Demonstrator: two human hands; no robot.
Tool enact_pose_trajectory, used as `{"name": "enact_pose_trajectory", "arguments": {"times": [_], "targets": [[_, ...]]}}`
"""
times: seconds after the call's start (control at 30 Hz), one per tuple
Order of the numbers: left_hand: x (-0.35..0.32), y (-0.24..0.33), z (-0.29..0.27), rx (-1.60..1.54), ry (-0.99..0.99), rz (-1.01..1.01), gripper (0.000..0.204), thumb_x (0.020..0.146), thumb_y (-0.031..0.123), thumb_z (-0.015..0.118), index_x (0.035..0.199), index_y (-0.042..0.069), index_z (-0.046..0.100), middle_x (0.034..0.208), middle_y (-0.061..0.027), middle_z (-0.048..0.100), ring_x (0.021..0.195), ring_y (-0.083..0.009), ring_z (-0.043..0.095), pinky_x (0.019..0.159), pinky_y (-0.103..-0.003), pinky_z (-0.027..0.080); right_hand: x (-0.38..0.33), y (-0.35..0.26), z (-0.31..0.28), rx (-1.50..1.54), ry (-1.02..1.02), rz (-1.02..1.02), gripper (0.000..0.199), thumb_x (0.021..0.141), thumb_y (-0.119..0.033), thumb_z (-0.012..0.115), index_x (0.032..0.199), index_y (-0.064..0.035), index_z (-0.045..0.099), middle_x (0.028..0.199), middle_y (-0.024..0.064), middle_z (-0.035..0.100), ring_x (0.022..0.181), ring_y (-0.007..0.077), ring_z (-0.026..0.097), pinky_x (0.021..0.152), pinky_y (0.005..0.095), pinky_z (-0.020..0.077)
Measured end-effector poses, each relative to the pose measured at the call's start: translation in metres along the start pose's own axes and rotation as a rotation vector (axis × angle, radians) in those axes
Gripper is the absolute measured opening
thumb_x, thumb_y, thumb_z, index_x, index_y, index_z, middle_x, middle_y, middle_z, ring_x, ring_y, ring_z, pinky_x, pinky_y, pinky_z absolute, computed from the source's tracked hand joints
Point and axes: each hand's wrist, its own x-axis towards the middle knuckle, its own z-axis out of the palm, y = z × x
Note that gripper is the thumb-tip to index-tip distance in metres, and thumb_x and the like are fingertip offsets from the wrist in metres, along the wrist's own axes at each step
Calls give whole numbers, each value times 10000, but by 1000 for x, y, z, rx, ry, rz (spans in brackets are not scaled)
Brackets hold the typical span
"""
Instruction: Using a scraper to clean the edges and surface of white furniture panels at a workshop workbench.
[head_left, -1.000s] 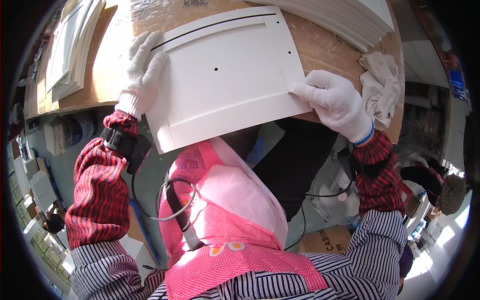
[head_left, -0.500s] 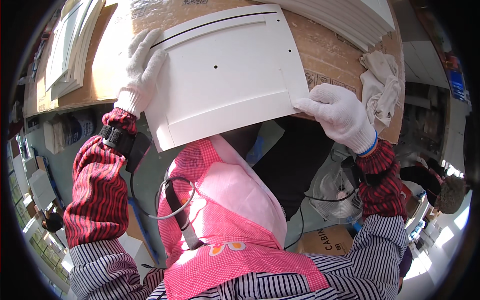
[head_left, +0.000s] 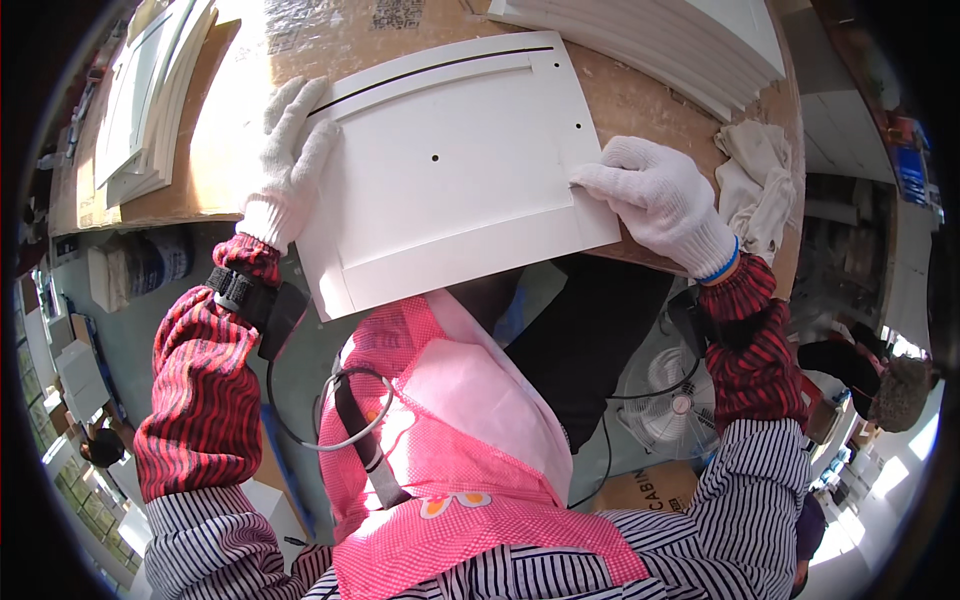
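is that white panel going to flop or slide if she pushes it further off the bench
The white panel probably stays stiff: its near edge overhangs the workbench without sagging. Its smooth face may slide easily. It could tip once both gloved hands, left and right, lift.

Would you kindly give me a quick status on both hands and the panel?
Left hand flat on white panel's left edge. Right hand fingers pressing its right edge. Panel overhangs workbench toward the person. Rag beside right hand, clear of panel.

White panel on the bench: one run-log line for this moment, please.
left hand: flat on white panel left edge | right hand: pressing right edge | panel: overhangs workbench | rag: right
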Motion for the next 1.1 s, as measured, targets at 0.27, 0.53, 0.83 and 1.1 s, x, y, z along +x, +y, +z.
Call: {"name": "enact_pose_trajectory", "arguments": {"times": [0.27, 0.53, 0.83, 1.1], "targets": [[3, 4, 3, -25, -1, 3, 517, 1052, 266, 582, 1531, 73, 564, 1627, -211, 441, 1539, -366, 372, 1280, -462, 275, 52, 43, 4, -109, 163, 28, 225, 949, -108, 708, 1161, -135, 779, 981, 41, 694, 923, 270, 707, 771, 369, 575], [-3, 10, -2, -41, -9, -47, 509, 1040, 267, 616, 1526, 121, 575, 1639, -212, 421, 1544, -386, 365, 1280, -458, 281, 7, 9, -11, -60, -79, -23, 349, 874, -27, 719, 1174, -188, 793, 966, 21, 711, 911, 250, 728, 767, 342, 597], [-1, 15, -2, -50, -16, -52, 531, 1026, 251, 594, 1529, 82, 567, 1644, -219, 417, 1535, -382, 377, 1274, -473, 288, 92, 73, 2, -102, 179, 16, 274, 921, -67, 724, 1175, -150, 785, 962, 50, 681, 860, 273, 694, 741, 367, 568], [-5, 5, -1, -22, 106, -2, 550, 981, 304, 677, 1481, 89, 599, 1560, -189, 518, 1447, -396, 471, 1218, -495, 364, 9, 4, 6, -70, 60, -52, 304, 901, 14, 713, 1169, -110, 784, 921, 61, 697, 827, 247, 700, 703, 338, 566]]}}
